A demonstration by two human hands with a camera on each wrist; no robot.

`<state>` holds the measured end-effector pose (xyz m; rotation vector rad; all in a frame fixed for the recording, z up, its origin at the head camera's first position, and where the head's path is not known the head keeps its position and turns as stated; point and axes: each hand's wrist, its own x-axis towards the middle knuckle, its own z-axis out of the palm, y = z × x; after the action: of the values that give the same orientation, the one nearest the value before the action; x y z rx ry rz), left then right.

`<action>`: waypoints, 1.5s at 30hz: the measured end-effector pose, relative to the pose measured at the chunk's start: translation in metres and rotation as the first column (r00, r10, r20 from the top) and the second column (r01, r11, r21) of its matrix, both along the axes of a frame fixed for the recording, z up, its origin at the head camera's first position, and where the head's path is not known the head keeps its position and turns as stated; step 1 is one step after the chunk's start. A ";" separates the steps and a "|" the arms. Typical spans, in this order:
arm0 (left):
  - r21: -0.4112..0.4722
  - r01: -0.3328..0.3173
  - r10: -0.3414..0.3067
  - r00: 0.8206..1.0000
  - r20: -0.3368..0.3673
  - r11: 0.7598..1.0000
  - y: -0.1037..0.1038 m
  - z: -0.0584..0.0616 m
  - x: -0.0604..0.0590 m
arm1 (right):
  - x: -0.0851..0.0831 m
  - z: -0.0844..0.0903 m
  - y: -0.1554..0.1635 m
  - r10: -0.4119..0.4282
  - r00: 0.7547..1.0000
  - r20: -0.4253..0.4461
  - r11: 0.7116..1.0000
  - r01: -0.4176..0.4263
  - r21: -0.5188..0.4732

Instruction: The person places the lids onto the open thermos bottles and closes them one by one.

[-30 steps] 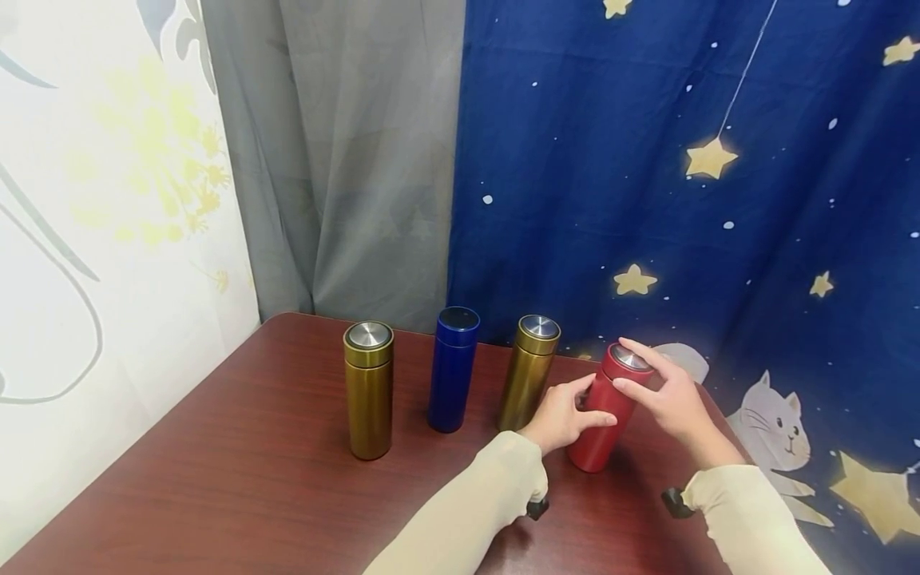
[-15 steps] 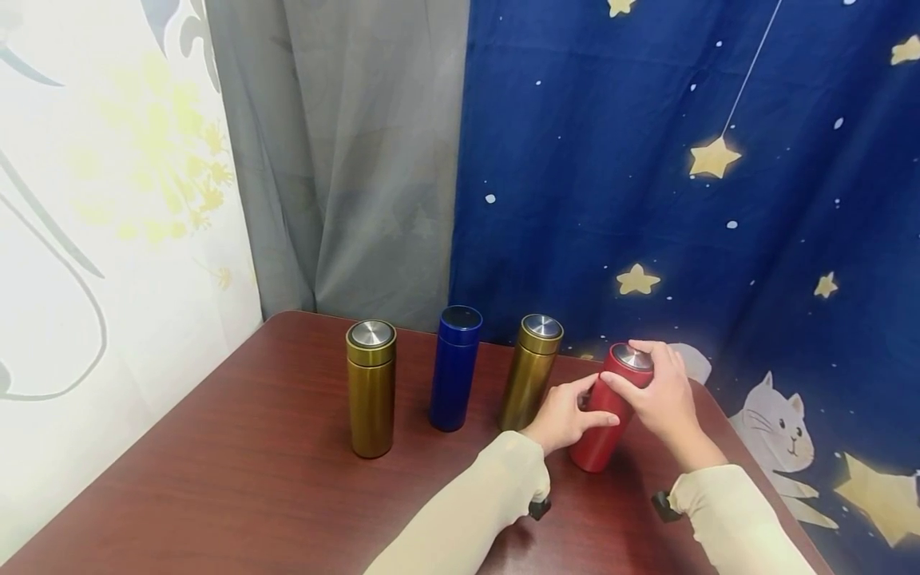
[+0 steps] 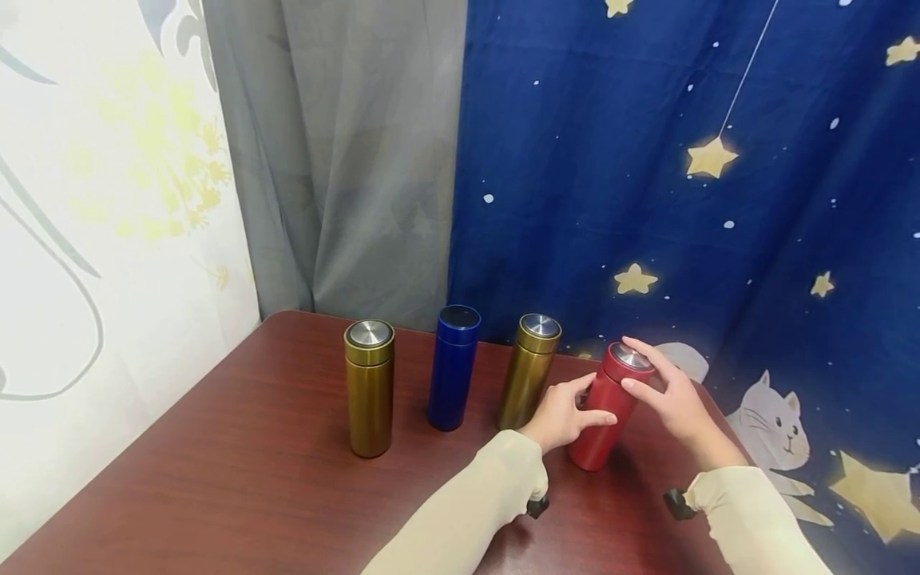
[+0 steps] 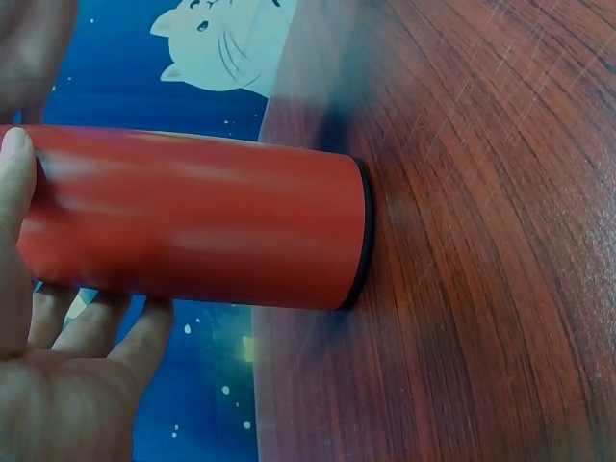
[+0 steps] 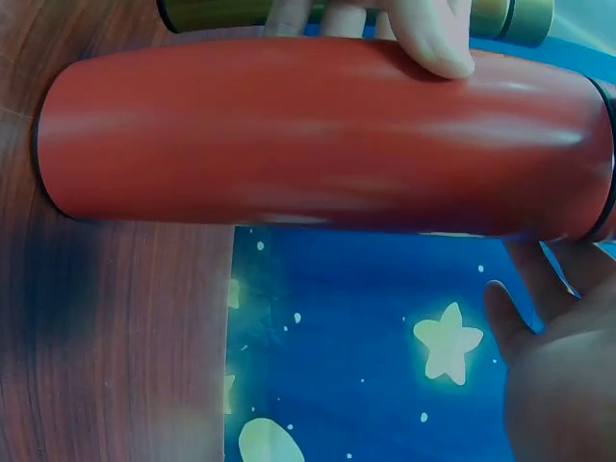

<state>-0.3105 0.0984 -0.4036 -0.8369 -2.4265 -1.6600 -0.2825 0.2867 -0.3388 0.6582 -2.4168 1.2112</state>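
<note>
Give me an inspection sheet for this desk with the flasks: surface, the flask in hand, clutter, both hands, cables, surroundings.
Surface: dark red wood-grain table, bare where visible.
Job's things: red flask standing upright near the table's right edge, silver-topped lid on.
Clutter: two gold flasks and a blue flask, upright in a row to its left.
Grips: left hand grips the red flask's body; right hand rests fingers on the lid.
Cables: nothing seen.
Surroundings: grey curtain, blue star-and-cat cloth, white floral panel.
</note>
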 end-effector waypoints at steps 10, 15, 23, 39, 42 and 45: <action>0.003 -0.008 0.008 1.000 -0.023 1.000 0.002 -0.002 -0.002 | 0.001 0.001 0.001 -0.162 0.986 -0.051 0.983 0.165 0.074; 0.014 0.002 -0.001 0.999 -0.037 1.000 0.001 -0.002 -0.002 | 0.001 -0.002 -0.003 -0.221 0.970 -0.105 0.970 0.229 0.076; 0.036 -0.011 0.012 1.000 -0.022 0.999 -0.001 -0.004 -0.004 | -0.005 -0.003 -0.015 -0.291 0.933 -0.213 0.942 0.318 0.106; 0.042 0.011 -0.010 1.000 -0.024 0.999 0.000 -0.003 -0.001 | 0.002 0.003 -0.007 0.026 0.998 -0.055 1.000 -0.027 -0.013; 0.041 0.006 -0.005 1.000 -0.018 0.999 0.000 -0.003 -0.001 | 0.002 0.004 -0.006 0.010 0.998 -0.060 1.000 -0.010 0.001; 0.043 0.013 -0.012 1.000 -0.011 0.999 0.000 -0.003 0.000 | 0.003 0.003 -0.005 -0.066 0.996 -0.056 0.997 0.068 0.040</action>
<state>-0.3109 0.0984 -0.4063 -0.8545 -2.3747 -1.7006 -0.2795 0.2818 -0.3359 0.6097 -2.4050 1.1041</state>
